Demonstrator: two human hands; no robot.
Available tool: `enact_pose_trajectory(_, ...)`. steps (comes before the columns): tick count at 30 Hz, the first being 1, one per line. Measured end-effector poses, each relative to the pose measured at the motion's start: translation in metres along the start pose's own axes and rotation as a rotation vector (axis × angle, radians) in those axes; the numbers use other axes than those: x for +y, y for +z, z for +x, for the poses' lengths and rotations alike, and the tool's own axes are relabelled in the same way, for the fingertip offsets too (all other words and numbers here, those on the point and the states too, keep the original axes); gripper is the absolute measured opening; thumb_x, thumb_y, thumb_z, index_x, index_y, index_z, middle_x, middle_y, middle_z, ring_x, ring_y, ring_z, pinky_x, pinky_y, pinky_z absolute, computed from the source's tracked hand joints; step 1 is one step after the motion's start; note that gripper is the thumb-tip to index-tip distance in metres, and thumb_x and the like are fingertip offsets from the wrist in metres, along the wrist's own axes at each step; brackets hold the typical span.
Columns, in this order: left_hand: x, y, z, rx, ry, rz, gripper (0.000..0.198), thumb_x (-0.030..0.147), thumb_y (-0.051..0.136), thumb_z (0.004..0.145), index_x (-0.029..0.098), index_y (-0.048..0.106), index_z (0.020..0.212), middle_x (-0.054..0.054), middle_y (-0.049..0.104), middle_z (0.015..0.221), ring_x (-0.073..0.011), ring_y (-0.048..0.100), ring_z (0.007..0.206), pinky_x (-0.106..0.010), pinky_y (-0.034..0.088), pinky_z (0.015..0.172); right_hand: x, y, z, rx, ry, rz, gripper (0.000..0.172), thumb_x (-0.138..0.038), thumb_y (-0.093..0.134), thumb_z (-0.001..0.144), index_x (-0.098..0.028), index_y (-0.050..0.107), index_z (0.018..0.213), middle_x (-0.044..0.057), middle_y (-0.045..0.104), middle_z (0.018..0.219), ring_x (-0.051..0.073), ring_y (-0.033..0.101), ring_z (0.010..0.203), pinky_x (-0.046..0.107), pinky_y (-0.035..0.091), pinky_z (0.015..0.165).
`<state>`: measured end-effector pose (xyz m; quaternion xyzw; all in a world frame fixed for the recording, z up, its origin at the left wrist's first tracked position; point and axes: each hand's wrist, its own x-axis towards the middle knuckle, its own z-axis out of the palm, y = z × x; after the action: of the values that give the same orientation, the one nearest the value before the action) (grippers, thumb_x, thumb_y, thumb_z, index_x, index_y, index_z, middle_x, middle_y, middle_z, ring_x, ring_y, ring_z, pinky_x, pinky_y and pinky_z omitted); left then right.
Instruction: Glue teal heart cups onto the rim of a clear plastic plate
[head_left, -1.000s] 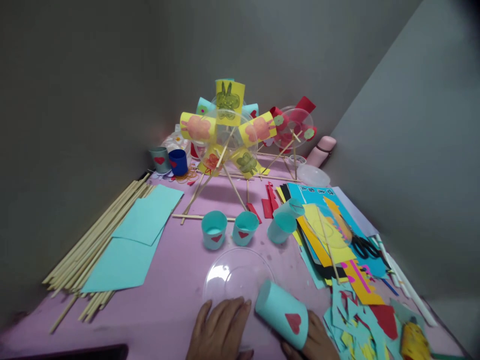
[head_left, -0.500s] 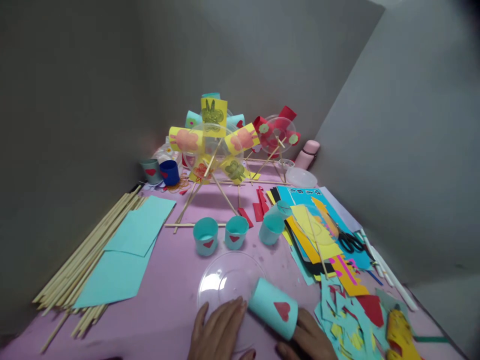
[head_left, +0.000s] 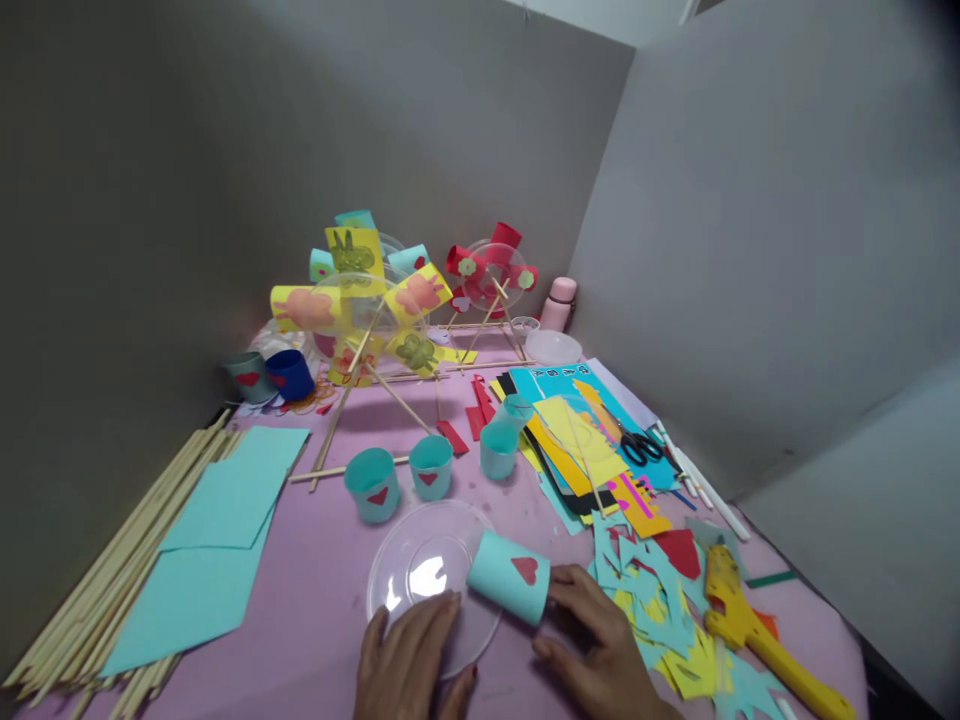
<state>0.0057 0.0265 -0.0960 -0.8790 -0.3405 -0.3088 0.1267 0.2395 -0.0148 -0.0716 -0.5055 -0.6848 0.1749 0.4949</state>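
Note:
A clear plastic disc [head_left: 401, 545] lies flat on the table in front of me. My left hand [head_left: 412, 655] rests over its near edge, fingers stretched out. On the right part of the disc a light-blue paper tube [head_left: 495, 575] with a red heart lies on its side. Close at its right end is my right hand [head_left: 592, 635], thumb and fingers apart; whether a fingertip touches the tube is unclear. Beyond the disc stand a blue paper cup [head_left: 360, 470] and a smaller one [head_left: 430, 480], both with hearts, and further light-blue paper tubes [head_left: 498, 460].
Wooden sticks [head_left: 127, 550] and light-blue sheets [head_left: 202, 580] lie left. Behind stand a yellow paper wheel [head_left: 352, 300] and a red one [head_left: 495, 270] on stick frames. Right are coloured papers [head_left: 555, 380], black-handled scissors [head_left: 641, 448], paper scraps [head_left: 645, 590] and a yellow glue gun [head_left: 742, 625].
The view has turned right, so the table's things sit further left. My right hand's fingers have drawn back from the tube's end and spread. My left hand stays on the disc.

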Motion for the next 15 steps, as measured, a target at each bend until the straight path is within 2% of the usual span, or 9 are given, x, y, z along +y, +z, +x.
enact_pose_trajectory(3, 0.000, -0.002, 0.001, -0.030, 0.035, 0.022, 0.041, 0.028, 0.059, 0.082, 0.014, 0.054, 0.120, -0.009, 0.071, 0.107, -0.0202, 0.065, 0.098, -0.040, 0.027, 0.105, -0.004, 0.005, 0.003, 0.028, 0.121, 0.136, 0.017, -0.035, 0.058, 0.087, -0.025, 0.070, 0.092, 0.003, 0.063, 0.082, 0.015, 0.063, 0.074, 0.022, 0.051, 0.062)
enact_pose_trajectory(6, 0.000, -0.003, 0.001, -0.038, 0.049, 0.047, 0.037, 0.027, 0.059, 0.083, 0.018, 0.056, 0.119, -0.007, 0.071, 0.109, -0.0197, 0.064, 0.100, -0.040, 0.028, 0.104, -0.004, 0.008, 0.005, 0.068, 0.262, 0.272, 0.018, -0.034, 0.059, 0.086, -0.023, 0.071, 0.079, 0.003, 0.064, 0.079, 0.016, 0.062, 0.077, 0.024, 0.050, 0.068)
enact_pose_trajectory(11, -0.002, -0.002, -0.001, -0.022, 0.079, 0.084, 0.034, 0.028, 0.060, 0.082, 0.020, 0.060, 0.115, -0.006, 0.071, 0.107, -0.0201, 0.064, 0.098, -0.040, 0.032, 0.100, 0.001, 0.002, 0.005, 0.261, 0.664, 0.479, 0.030, -0.049, 0.063, 0.080, -0.019, 0.063, 0.080, -0.005, 0.055, 0.052, 0.010, 0.049, 0.048, 0.020, 0.042, 0.047)
enact_pose_trajectory(13, -0.003, -0.001, -0.001, -0.018, 0.096, 0.092, 0.033, 0.029, 0.059, 0.082, 0.020, 0.061, 0.114, -0.005, 0.071, 0.106, -0.0197, 0.065, 0.096, -0.040, 0.034, 0.098, 0.001, -0.008, 0.009, 0.314, 0.675, 0.385, 0.033, -0.052, 0.060, 0.082, -0.019, 0.061, 0.086, -0.005, 0.057, 0.051, 0.012, 0.052, 0.046, 0.021, 0.043, 0.047)
enact_pose_trajectory(15, -0.005, 0.001, -0.001, -0.017, 0.109, 0.109, 0.032, 0.030, 0.059, 0.082, 0.021, 0.062, 0.113, -0.005, 0.072, 0.105, -0.0193, 0.065, 0.094, -0.039, 0.035, 0.096, 0.000, -0.021, 0.018, 0.292, 0.512, 0.115, 0.028, -0.046, 0.054, 0.087, -0.019, 0.061, 0.091, -0.001, 0.063, 0.061, 0.014, 0.059, 0.053, 0.024, 0.048, 0.052)
